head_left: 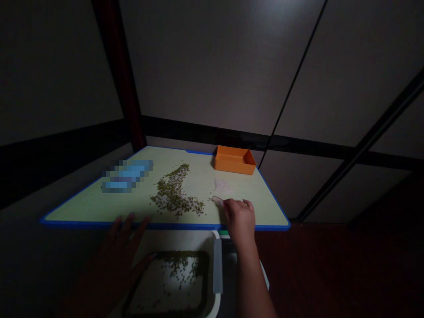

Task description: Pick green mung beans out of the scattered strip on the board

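Dim grey panels [212,66] with dark bands stand behind a pale, blue-rimmed table [268,203], and a dark red floor [318,265] shows to its right. Across the middle of the table, toward the near edge, lies a curved scatter of small green grains [174,192]. A small whitish heap [222,185] sits apart from it, nearer the right edge, and an orange box [234,167] stands at the far right corner. Near the left edge is a blue item [129,175], blurred out. The right hand [240,218], over the near edge, has its fingers pinched on a slim tool [217,200] just below the heap. The left hand [121,249] spreads its fingers at the near edge, above a white basin [198,240] holding more grains; whether it touches either, I cannot tell.
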